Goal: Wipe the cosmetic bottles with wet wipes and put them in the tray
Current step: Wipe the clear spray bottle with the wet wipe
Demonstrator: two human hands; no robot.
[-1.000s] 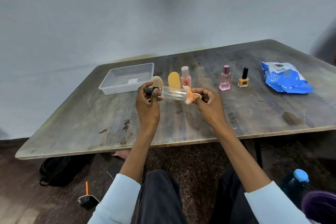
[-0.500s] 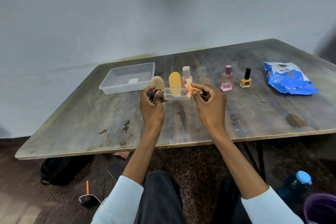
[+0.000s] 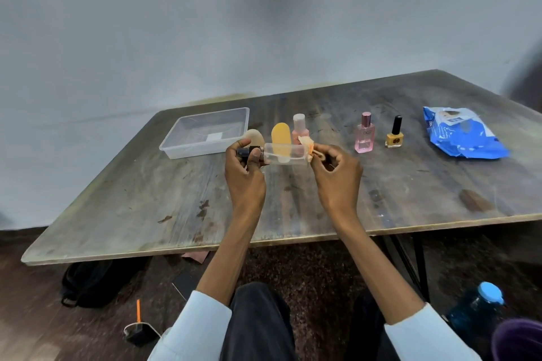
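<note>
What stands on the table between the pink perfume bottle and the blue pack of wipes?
In the head view, one thing stands there: the yellow nail polish bottle with a black cap, right of the pink perfume bottle and left of the blue wipes pack.

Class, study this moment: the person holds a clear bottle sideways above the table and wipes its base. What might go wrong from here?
1. The left hand grips the clear bottle only near its dark cap; it may slip and drop.
2. The bottle hangs just in front of the upright orange tube and pink-capped bottle; a sweep with the wipe might topple them.
</note>
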